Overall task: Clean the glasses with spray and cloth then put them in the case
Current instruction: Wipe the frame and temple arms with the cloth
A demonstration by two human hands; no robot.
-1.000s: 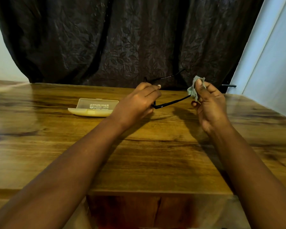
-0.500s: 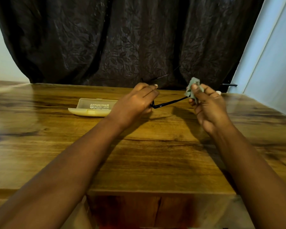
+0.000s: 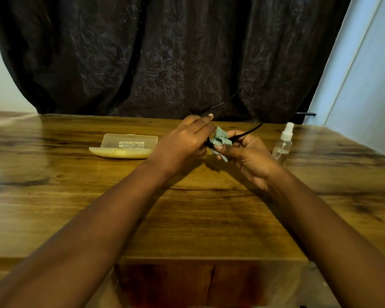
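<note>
Case [image 3: 125,146] is lying open on the surface [image 3: 76,207], centre-left. Left hand [image 3: 182,141] is gripping glasses [image 3: 247,133] mid-frame; right hand [image 3: 249,155] is pinching cloth [image 3: 220,141] against them. Spray bottle [image 3: 283,144] is standing at right.

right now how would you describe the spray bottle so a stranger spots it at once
On the wooden table in front of the dark curtain, look just right of the right hand. The spray bottle stands upright there: small, clear plastic with a white nozzle, unlike the flat yellowish case lying open left of the hands.
</note>
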